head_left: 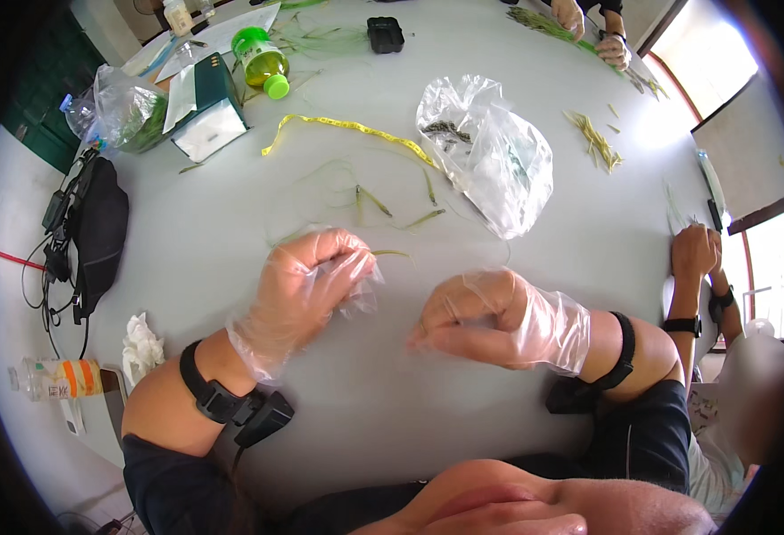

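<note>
My left hand [312, 281], in a thin clear plastic glove, is closed in a pinch on a slender yellow-green plant stem [392, 253], whose end sticks out to the right. My right hand [481, 316], gloved the same way, is to the right of it and a little nearer me. Its thumb and fingertips are pressed together; whatever they hold is too small to make out. Beyond both hands, short green plant pieces [374, 201] with fine hairs lie scattered on the grey table [347, 410].
Past my hands sit a crumpled clear bag [508, 169] with dark bits inside, a yellow tape measure [347, 125], a green-capped bottle [261, 62] and a black tray [385, 34]. Cut stems [597, 143] lie right. A black pouch [102, 232] rests left. Other people's hands [695, 248] work nearby.
</note>
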Demonstrator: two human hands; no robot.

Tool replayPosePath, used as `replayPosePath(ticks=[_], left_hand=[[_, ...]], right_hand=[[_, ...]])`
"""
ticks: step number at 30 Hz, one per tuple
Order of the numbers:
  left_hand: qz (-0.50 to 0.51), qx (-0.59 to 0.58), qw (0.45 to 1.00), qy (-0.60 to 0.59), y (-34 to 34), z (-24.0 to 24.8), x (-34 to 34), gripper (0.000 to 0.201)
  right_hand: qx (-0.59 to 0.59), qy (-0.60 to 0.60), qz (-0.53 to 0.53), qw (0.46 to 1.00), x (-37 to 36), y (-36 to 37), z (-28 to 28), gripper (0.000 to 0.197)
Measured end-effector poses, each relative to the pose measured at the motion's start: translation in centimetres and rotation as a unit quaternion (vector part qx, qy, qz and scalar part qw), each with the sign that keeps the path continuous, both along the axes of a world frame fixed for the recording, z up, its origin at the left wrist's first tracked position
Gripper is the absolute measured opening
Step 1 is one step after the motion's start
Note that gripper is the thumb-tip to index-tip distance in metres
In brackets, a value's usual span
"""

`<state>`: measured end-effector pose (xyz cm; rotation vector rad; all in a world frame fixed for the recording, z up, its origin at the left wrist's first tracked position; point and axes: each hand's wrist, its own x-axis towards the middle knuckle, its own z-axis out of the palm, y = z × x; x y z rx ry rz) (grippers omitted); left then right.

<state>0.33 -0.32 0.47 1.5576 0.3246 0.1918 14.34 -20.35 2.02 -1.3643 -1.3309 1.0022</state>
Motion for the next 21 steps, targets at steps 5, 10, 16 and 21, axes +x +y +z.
replayPosePath(ticks=[5, 10, 16, 21], left_hand=[[-0.022, 0.03, 0.999, -0.007, 0.2, -0.1, -0.3, 0.013], [-0.04, 0.085, 0.996, 0.011, 0.1, 0.3, -0.1, 0.013], [-0.05, 0.054, 0.996, 0.053, 0.1, 0.6, -0.1, 0.012], [-0.039, -0.019, 0.998, 0.037, 0.1, -0.3, -0.1, 0.007]], right_hand=[[0.0, -0.162, -0.116, 0.98, -0.5, 0.1, -0.6, 0.025], [0.018, -0.168, -0.192, 0.967, 0.1, 0.1, -1.8, 0.046], [0.077, -0.076, -0.145, 0.983, 0.1, 0.4, -1.7, 0.068], [0.072, 0.116, -0.142, 0.98, 0.1, 0.2, -0.7, 0.064]])
